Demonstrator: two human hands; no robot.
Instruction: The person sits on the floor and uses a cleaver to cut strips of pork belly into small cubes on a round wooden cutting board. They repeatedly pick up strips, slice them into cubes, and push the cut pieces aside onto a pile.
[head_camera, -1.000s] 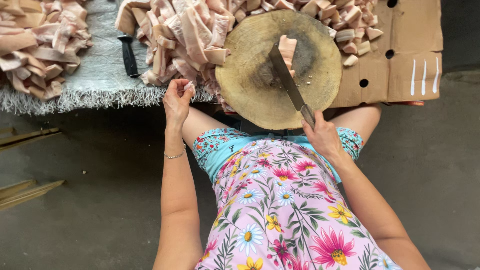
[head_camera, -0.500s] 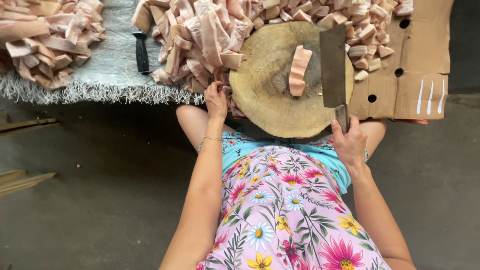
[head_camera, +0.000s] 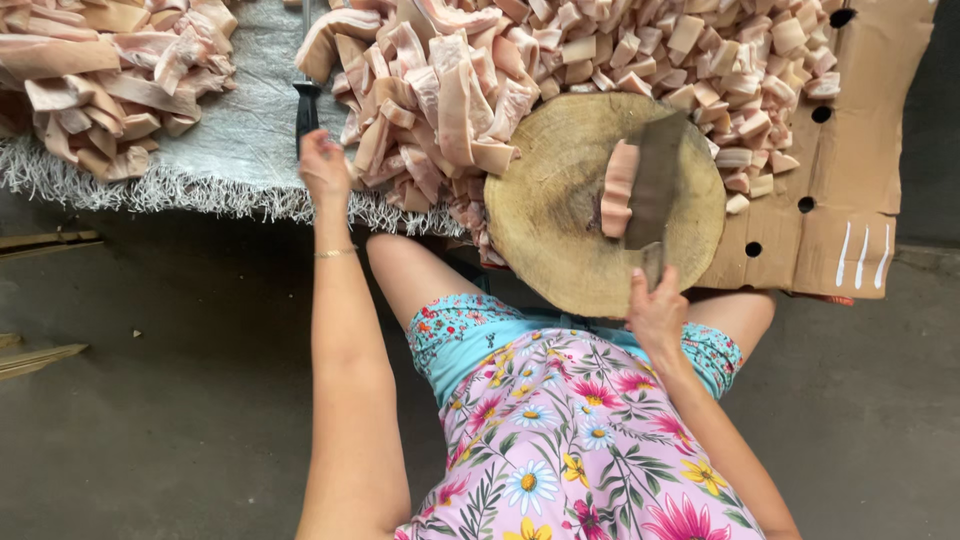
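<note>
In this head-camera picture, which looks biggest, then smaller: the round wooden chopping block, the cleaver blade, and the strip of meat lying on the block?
1. Round wooden chopping block, clearly largest.
2. Cleaver blade.
3. Strip of meat, a little smaller than the blade; the two are close.

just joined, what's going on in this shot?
A seated person is cutting meat. The right hand grips a cleaver, its blade lying beside a meat strip on a round wooden block. The left hand reaches out to the meat pile, close to a dark-handled knife lying on the grey mat. Small cut pieces are heaped on cardboard to the right.
</note>
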